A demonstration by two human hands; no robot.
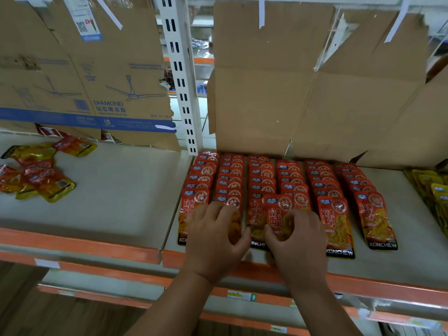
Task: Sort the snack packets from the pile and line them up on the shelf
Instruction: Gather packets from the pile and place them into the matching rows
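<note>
Right grip [298, 238] pinches red packet [276, 212], tilted over rows [261, 173] just ahead; left grip [213, 238] spread, pressing front packet [232, 202] beside it. Risk: skewed drop nudges rows crooked. Pile [46, 180] well left.

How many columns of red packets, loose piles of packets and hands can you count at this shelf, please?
Columns of red packets: 6
Loose pile of packets: 1
Hands: 2, the left hand and the right hand, which pinches one red packet
Total: 9
</note>
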